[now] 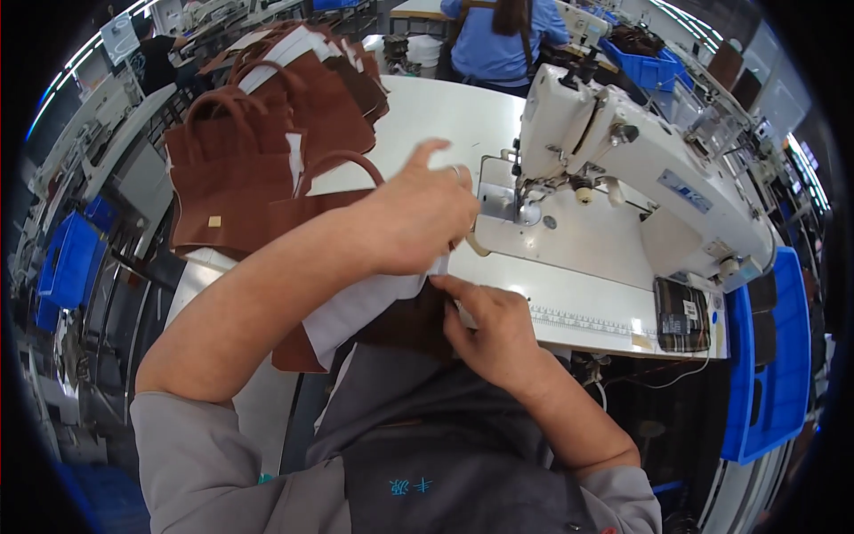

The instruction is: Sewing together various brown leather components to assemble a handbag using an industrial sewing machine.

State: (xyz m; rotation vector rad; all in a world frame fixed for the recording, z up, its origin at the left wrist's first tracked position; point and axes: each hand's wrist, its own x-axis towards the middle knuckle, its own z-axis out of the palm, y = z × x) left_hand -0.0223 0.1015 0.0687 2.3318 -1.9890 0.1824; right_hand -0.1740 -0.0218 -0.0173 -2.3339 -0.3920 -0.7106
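My right hand (pixel 494 329) holds the edge of a dark brown bag piece (pixel 405 325) at the table's front edge, index finger on top. White lining (pixel 356 307) shows beside it, and the piece hangs over my lap. Just above that edge is my left hand (pixel 422 214), its little finger raised and its other fingers curled together; what they pinch is hidden. To the right of my left hand stands a white sewing machine (pixel 569 133), its needle area (pixel 520 205) apart from both hands. Under my left forearm lies a reddish-brown handbag (pixel 231 191) with handles.
More brown bag pieces (pixel 311 98) are piled at the back left of the white table (pixel 427 116). A plaid pouch (pixel 682 316) lies at the right corner, beside a blue bin (pixel 787 356). A ruler strip (pixel 578 318) runs along the front edge. A person in blue (pixel 498 44) sits beyond.
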